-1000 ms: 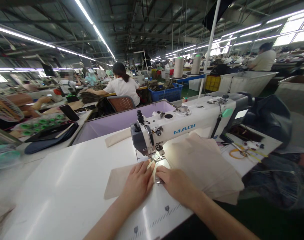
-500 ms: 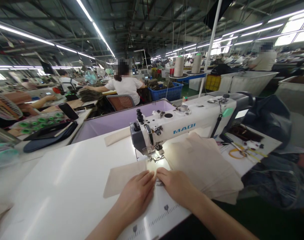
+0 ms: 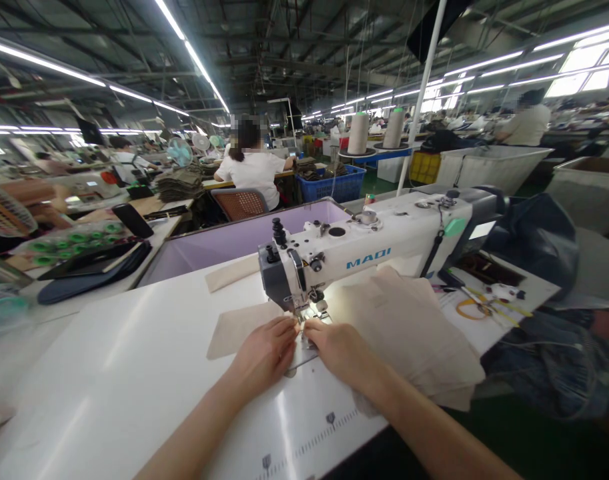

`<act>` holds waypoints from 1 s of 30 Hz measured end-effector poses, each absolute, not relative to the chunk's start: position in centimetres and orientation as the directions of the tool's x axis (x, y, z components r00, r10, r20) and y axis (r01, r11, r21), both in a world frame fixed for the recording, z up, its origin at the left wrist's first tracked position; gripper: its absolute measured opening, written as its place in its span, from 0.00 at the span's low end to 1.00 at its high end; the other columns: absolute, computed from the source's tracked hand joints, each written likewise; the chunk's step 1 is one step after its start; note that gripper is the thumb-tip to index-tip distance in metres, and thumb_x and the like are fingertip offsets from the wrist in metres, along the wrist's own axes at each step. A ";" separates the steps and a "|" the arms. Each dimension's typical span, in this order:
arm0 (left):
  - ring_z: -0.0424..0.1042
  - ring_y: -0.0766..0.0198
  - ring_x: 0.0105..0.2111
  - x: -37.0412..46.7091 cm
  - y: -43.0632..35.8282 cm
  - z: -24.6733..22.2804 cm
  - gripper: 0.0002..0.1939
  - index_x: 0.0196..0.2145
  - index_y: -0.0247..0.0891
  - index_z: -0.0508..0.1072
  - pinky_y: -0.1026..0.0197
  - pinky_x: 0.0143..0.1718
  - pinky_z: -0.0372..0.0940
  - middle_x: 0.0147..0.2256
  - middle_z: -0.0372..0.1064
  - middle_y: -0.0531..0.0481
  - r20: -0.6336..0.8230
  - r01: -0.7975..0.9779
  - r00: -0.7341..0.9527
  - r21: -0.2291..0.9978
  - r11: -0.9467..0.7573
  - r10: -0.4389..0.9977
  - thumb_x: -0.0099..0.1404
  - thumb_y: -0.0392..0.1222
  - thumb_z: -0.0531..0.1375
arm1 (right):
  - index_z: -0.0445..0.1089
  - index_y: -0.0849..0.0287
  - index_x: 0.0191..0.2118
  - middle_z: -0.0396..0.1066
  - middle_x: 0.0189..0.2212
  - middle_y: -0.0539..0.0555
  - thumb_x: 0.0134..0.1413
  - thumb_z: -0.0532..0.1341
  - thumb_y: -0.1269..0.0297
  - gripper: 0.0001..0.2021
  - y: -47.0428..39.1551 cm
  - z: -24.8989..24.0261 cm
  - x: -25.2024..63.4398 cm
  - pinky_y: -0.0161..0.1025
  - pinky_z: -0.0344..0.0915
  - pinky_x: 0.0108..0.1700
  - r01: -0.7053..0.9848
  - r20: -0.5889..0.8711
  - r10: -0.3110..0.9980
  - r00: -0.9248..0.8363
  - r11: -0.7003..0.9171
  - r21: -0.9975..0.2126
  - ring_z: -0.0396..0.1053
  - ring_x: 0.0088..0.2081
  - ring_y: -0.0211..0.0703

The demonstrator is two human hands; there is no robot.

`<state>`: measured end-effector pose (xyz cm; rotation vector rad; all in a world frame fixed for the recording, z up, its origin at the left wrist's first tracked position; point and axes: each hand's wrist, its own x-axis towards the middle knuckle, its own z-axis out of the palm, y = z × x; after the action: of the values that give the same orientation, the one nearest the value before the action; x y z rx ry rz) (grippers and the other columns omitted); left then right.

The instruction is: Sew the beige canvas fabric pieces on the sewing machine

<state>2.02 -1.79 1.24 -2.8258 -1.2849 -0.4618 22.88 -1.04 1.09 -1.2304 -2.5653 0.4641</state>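
Table [image 3: 109, 373]: beneath the left hand [image 3: 267, 350] and right hand [image 3: 341, 350].
Machine [image 3: 369, 247]: just beyond the fingertips, foot [image 3: 318, 312] close ahead.
Stack [image 3: 409, 327]: right of the right fingers.
Cloth [image 3: 239, 330]: left of the left fingers and meeting them; best kept flat and guided evenly, fingertips clear of the foot.
Left fingers: bent at the cloth's edge; cannot tell if pinching.
Right fingers: bunched beside the foot; grip hidden.
Change: cloth and both hands sit farther forward than half a second ago.
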 end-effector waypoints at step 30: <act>0.70 0.51 0.57 0.6 -0.8 -0.4 0.19 0.57 0.34 0.72 0.47 0.59 0.68 0.57 0.72 0.40 0.288 0.752 0.616 0.063 -0.656 0.734 0.74 0.39 0.50 | 0.71 0.57 0.51 0.72 0.56 0.55 0.67 0.52 0.73 0.15 -3.4 0.0 23.0 0.38 0.71 0.42 0.743 0.075 0.818 -0.571 0.553 -0.376 0.78 0.44 0.47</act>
<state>0.63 -0.77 -0.36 -2.7665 -1.2733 -0.4482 23.04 -3.39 0.04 -1.3055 -2.5485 0.4467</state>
